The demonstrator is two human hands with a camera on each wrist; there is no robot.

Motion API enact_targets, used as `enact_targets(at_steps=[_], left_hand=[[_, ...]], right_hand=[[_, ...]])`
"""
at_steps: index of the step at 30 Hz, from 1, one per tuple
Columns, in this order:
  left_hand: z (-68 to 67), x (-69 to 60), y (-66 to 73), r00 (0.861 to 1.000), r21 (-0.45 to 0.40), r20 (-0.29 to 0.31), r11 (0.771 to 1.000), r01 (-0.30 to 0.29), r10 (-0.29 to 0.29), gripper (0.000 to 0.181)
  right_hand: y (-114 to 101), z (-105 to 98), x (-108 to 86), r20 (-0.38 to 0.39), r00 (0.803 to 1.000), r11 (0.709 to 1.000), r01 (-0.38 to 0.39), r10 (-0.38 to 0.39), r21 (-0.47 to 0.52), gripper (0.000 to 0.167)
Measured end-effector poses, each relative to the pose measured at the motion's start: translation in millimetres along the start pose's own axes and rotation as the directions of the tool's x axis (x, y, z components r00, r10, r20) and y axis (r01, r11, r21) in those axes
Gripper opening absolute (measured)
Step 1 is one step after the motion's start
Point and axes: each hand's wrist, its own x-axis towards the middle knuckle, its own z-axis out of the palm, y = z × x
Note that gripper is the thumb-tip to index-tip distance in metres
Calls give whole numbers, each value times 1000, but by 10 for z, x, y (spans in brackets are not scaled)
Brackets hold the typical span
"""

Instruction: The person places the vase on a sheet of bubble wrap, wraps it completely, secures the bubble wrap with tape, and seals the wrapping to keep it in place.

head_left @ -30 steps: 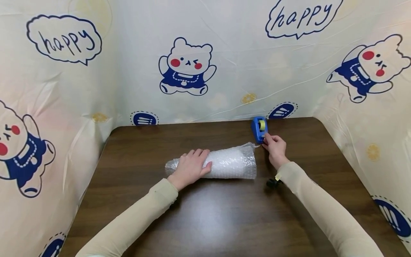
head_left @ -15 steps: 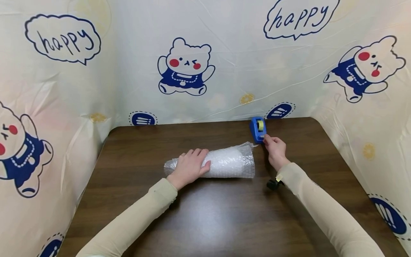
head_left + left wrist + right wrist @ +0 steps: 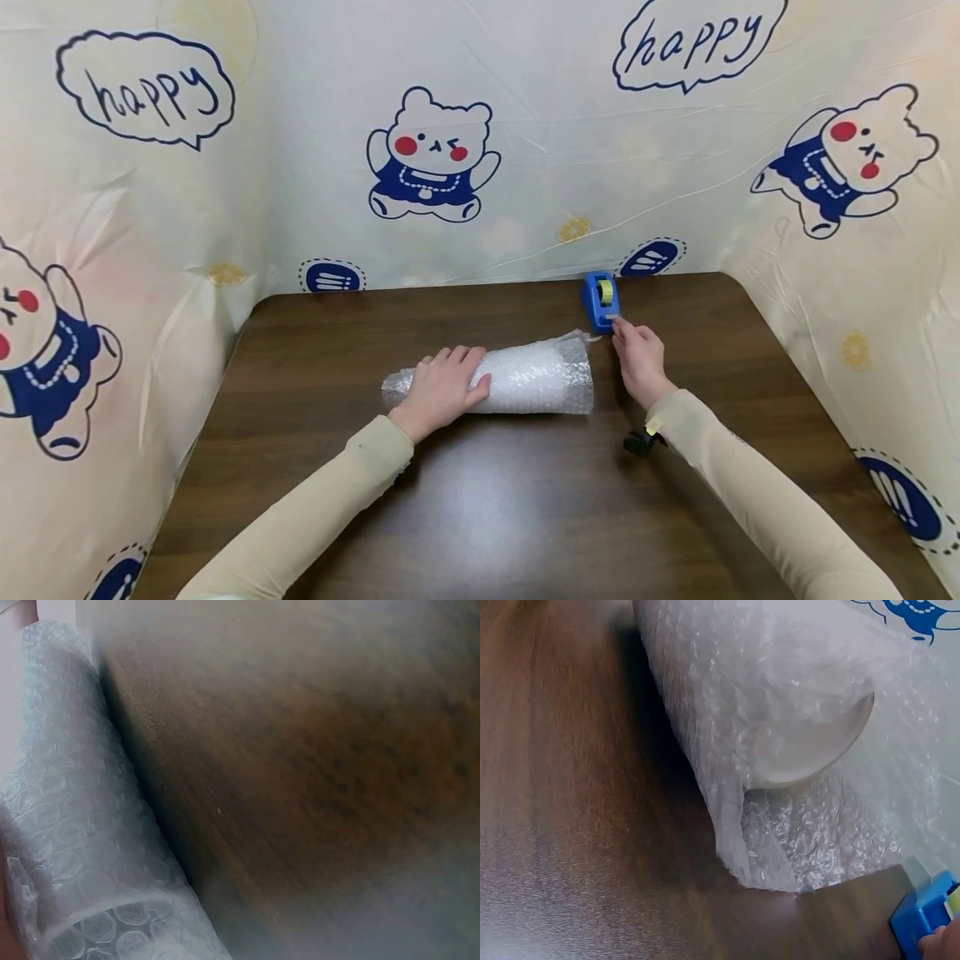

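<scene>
A white cylindrical object with a round, hollow rim, wrapped in bubble wrap (image 3: 536,375), lies on its side across the table. My left hand (image 3: 441,387) rests over its left part, fingers laid across the top and thumb spread toward the near side. The loose wrap end (image 3: 817,832) extends past the rim in the right wrist view. Beyond it stands a blue tape dispenser (image 3: 592,308) with a yellow-green core. At the dispenser's front end, my right hand (image 3: 639,354) pinches the tape between thumb and forefinger; the strip itself is too small to make out.
The brown wooden table (image 3: 480,500) is enclosed at the back and sides by a printed curtain (image 3: 525,167) with bears. The dispenser stands close to the back edge. A small black device (image 3: 640,442) hangs at the right wrist.
My right hand has drawn slightly back toward me from the dispenser's front. The left hand and the wrapped object stay put; the whole view has shifted a little.
</scene>
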Motion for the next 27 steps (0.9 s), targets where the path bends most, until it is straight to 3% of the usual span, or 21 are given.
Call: enact_targets(at_steps=[5,10,11,16,19,22,27], left_hand=[[-9,5,-5,1000,-4,6,1000,-4,4,47],[10,-10,-20,1000,11,6,1000,-4,4,49],[13,-12,-23,1000,15,6,1000,-3,3,49],[26,-12,-34,1000,24,1,1000,0,0,49],[24,-11,-29,1000,21,5,1000,1,-1,50],[14,-11,-19,1000,16,6,1000,1,-1,49],[2,-9,-7,1000,14,-13,1000,-8,8,47]], right_hand=[[12,-47,7,-14,1000,999,-26,27,31,20],[64,-107,8,-3,1000,984,-31,31,-175,3],[72,-117,6,14,1000,976,-18,21,-218,8],[86,-189,-5,117,983,899,175,-139,-400,39],[46,-224,-60,177,946,826,323,-271,-462,36],[-40,-207,-196,222,910,760,414,-349,-502,31],[-117,-171,-345,214,884,712,463,-416,-528,31]])
